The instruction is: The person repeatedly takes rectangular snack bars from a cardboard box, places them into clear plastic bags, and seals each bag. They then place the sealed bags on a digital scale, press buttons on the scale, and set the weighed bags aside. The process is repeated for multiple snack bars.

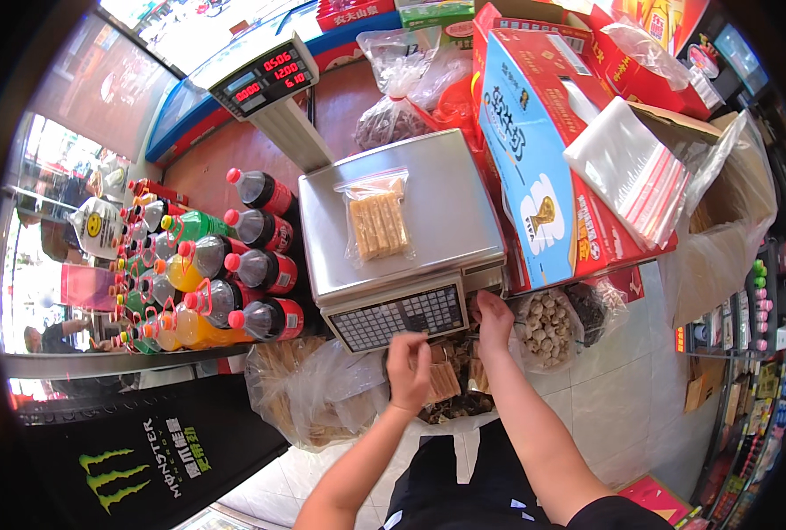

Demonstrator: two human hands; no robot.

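Note:
A clear zip bag of pale tan sticks (377,222) lies on the steel pan (446,179) of a label-printing scale. My left hand (408,374) hovers at the lower edge of the scale's keypad (399,317), with fingers loosely bent and nothing visible in them. At the right end of the scale's front, my right hand (494,321) has its fingertips against the printer side (482,281); whether they grip anything is hidden. Red digits glow on the scale's raised display (267,76). Below the keypad, an open plastic sack holds similar packs of sticks (442,384) on dark dried goods.
Soda bottles (260,255) crowd the counter left of the scale. A blue and red carton (532,159) stands close at right, with empty zip bags (631,172) on top. Bags of dried food, including pale round pieces (546,328), sit below. Shelves (757,371) line the right side.

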